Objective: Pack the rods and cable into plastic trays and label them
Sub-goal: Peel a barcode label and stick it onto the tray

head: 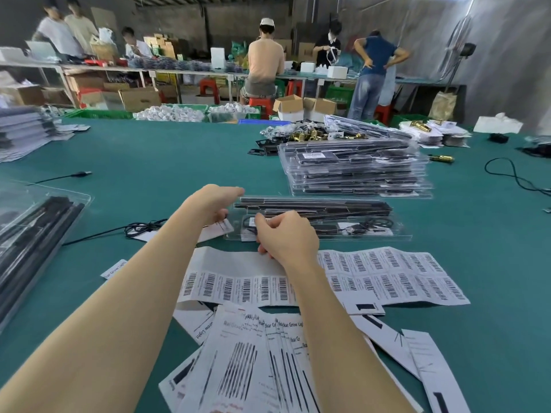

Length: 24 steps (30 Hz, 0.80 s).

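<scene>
Green table [179,150], workshop behind. Tray [372,234] with rods [313,204] lies long axis left-right, just beyond both hands. Right hand [286,236] pinches a label at its left end; left hand [217,204] steadies that end, grip unclear.

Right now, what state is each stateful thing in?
Tray: lying flat on the table, rods and cable inside.
Left hand: fingers curled at the tray's left end.
Right hand: fingers curled, pinching at the tray's near-left part.
Barcode label sheet: flat, top-left rows already peeled.
Tray stack: filled, piled.
</scene>
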Motion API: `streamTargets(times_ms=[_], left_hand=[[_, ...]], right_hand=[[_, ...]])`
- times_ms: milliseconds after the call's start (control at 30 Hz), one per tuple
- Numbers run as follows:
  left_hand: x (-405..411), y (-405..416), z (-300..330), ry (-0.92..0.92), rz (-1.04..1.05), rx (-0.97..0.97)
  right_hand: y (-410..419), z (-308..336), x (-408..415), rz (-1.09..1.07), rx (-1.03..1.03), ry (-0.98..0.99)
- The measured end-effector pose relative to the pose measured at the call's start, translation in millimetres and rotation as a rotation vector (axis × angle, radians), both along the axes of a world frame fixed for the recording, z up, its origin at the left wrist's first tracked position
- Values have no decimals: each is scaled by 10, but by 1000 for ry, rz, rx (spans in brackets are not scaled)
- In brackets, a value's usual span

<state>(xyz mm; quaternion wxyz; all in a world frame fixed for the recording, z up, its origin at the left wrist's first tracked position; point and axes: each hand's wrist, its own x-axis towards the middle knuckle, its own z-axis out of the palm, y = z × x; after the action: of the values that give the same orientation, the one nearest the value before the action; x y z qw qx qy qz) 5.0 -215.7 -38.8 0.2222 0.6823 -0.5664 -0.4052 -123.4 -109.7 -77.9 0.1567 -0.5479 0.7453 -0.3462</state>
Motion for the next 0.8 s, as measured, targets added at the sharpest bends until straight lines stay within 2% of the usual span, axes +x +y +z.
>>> streamTargets(times_ms=[133, 200, 300, 400, 600, 800], left_hand=[[-57, 6, 26, 188, 12, 90], [-55, 30, 55, 369, -12, 157], [-61, 100, 109, 726, -163, 348], [-96, 137, 88, 832, -272, 344], [-312, 219, -8, 991, -276, 243], [-602, 296, 50, 1092, -252, 276]], right_hand=[[2, 7, 7, -29, -88, -32], [9, 16, 20, -37, -192, -26], [29, 47, 55, -112, -448, 2], [37, 68, 85, -170, -509, -76], [42, 120, 36, -421, -520, -597], [69, 179, -43, -579, -565, -1027]])
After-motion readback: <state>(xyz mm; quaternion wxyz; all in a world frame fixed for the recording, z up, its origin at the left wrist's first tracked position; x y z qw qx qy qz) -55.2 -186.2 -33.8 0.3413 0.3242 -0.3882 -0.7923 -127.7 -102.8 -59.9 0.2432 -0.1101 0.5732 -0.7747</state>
